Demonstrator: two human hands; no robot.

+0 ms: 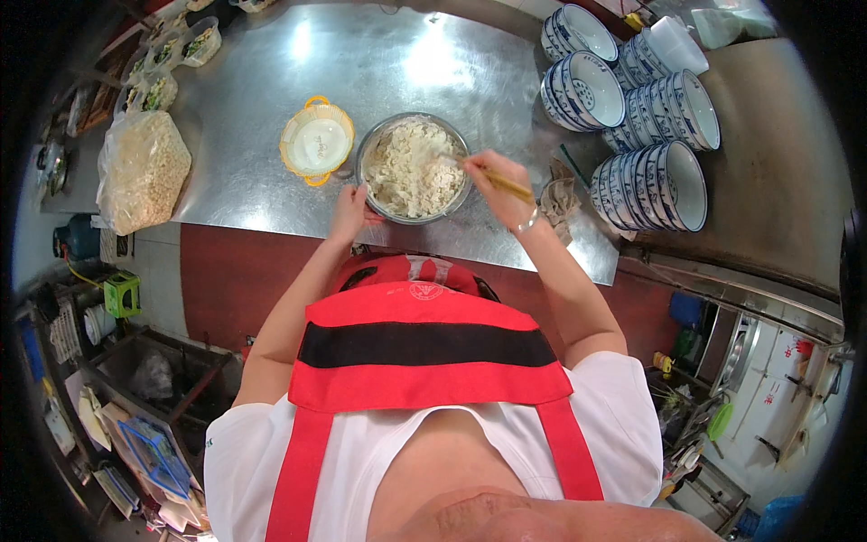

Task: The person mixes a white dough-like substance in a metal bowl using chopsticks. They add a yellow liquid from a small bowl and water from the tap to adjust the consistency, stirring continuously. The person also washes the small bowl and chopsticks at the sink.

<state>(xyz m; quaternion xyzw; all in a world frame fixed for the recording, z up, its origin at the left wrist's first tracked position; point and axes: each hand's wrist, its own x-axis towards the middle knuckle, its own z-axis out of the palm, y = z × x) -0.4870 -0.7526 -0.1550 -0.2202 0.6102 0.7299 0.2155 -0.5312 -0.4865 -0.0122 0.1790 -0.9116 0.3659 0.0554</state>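
Observation:
A round metal bowl (466, 196) holds a lumpy, floury white dough mixture (413, 166) on the steel table. At the bowl's lower left rim is my left hand (352, 211), its fingers against the wall; how firmly they grip is partly hidden. My right hand (498, 183) is shut on a wooden stick-like utensil (509, 185), whose blurred far end is in the mixture. Left of the bowl stands a yellow-rimmed basin (288, 146) with two handles and a whitish inside. A crumpled brown cloth (559, 196) lies to the right of my right hand.
Several stacks of blue-and-white bowls (684, 186) stand at the right, beside a white container (677, 44). A clear bag of pale granules (145, 173) sits at the left, near plastic tubs of chopped food (202, 42). The table's front edge (271, 232) runs before my body.

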